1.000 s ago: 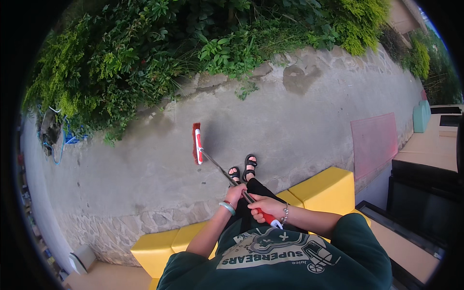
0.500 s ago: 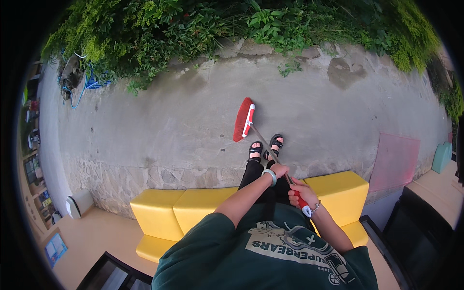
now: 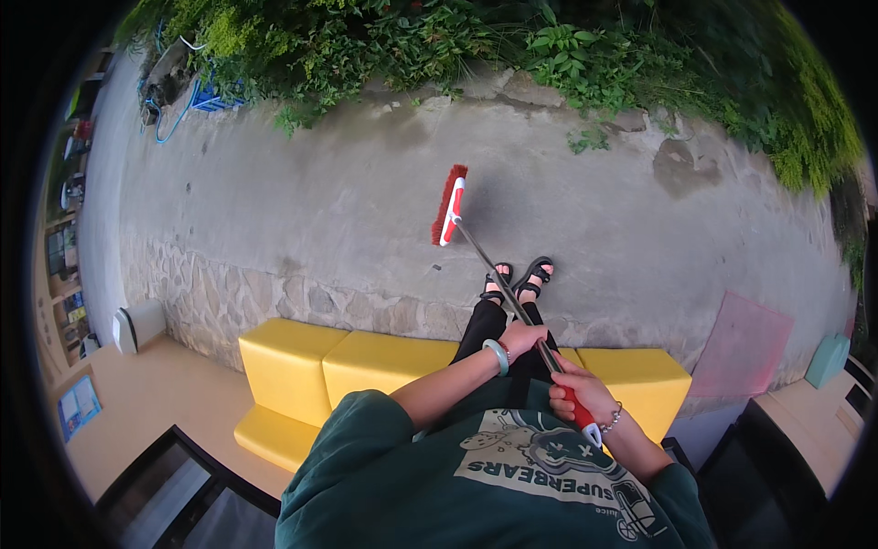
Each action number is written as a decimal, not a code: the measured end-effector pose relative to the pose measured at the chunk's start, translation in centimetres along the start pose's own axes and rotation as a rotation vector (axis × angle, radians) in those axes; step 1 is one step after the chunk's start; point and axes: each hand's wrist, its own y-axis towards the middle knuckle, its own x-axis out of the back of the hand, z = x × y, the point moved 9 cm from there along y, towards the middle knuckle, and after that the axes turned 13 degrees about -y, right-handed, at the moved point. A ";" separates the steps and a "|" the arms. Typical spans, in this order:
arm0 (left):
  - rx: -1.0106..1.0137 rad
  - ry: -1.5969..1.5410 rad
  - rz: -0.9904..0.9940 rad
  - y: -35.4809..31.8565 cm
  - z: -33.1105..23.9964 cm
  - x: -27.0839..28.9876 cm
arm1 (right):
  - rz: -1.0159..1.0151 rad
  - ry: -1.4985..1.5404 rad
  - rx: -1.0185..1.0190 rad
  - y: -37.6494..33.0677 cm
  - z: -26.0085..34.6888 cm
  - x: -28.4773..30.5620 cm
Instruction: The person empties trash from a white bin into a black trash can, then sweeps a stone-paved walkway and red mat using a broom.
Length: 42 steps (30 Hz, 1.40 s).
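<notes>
A push broom [image 3: 489, 265] with a grey pole slants from my body out over the concrete floor. Its broom head [image 3: 451, 207], with red bristles and a red and white top, is out beyond my feet, bristles facing left. My left hand [image 3: 522, 341], with a pale green bangle at its wrist, wraps round the middle of the pole. Lower down, my right hand [image 3: 585, 395] is closed round the pole by the red grip, whose white end pokes out near my shirt. My feet in black sandals [image 3: 534, 274] stand just right of the pole.
Yellow padded seats [image 3: 380, 366] line the near side, on both sides of my legs. Green bushes [image 3: 347, 55] border the far edge of the concrete floor [image 3: 311, 197]. A pink mat [image 3: 743, 348] lies at the right. A white bin-like box [image 3: 139, 326] stands at the left.
The broom head has lifted and tipped, its bristles now pointing more to the left. Both hands keep their hold on the pole. The whole view has turned slightly.
</notes>
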 end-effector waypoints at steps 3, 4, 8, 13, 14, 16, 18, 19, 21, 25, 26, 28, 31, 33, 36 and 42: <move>0.082 -0.096 -0.110 -1.3 1.3 7.7 | 0.226 0.050 -0.146 5.7 -0.7 -3.1; 0.117 -0.140 -0.145 -0.2 3.6 10.4 | 0.255 0.058 -0.184 7.5 -0.8 -4.0; 0.183 -0.282 -0.152 2.2 6.2 13.9 | 0.261 0.139 -0.316 13.3 -1.2 -4.1; 0.044 -0.216 -0.144 6.7 2.1 12.0 | 0.135 0.034 -0.115 14.1 1.7 -1.9; -0.008 -0.150 -0.163 6.9 0.3 11.4 | 0.090 0.055 -0.073 13.9 2.4 -1.6; -0.046 -0.113 -0.172 7.4 -1.8 10.4 | 0.111 0.094 -0.004 13.6 3.0 -1.2; -0.069 -0.024 -0.165 6.9 -2.4 9.9 | 0.054 0.051 0.018 12.5 2.3 -1.2; -0.093 -0.007 -0.178 6.8 -1.8 9.7 | 0.058 0.040 0.023 11.7 1.8 -1.7; -0.140 0.014 -0.194 4.4 -2.0 9.0 | 0.090 0.039 0.025 9.9 0.8 -2.7; -0.155 -0.108 -0.239 0.8 -2.9 10.8 | 0.049 -0.080 0.016 7.5 1.9 -6.8; -0.146 -0.110 -0.280 1.1 -3.5 11.9 | 0.091 -0.068 0.042 8.7 2.6 -6.9; -0.127 -0.106 -0.387 4.6 -4.1 15.9 | 0.197 -0.059 0.055 12.3 4.6 -6.9; -0.163 0.062 -0.367 8.8 -8.1 19.0 | 0.212 0.121 0.057 18.2 6.7 -5.7; -0.170 0.116 -0.324 11.1 -9.5 19.0 | 0.221 0.254 0.095 19.1 7.5 -4.8; -0.151 0.338 -0.088 12.8 -9.8 12.0 | 0.181 0.477 0.139 17.5 6.8 -1.1; -0.123 0.213 0.094 6.8 -6.0 -2.4 | -0.097 0.336 0.239 2.7 4.5 0.7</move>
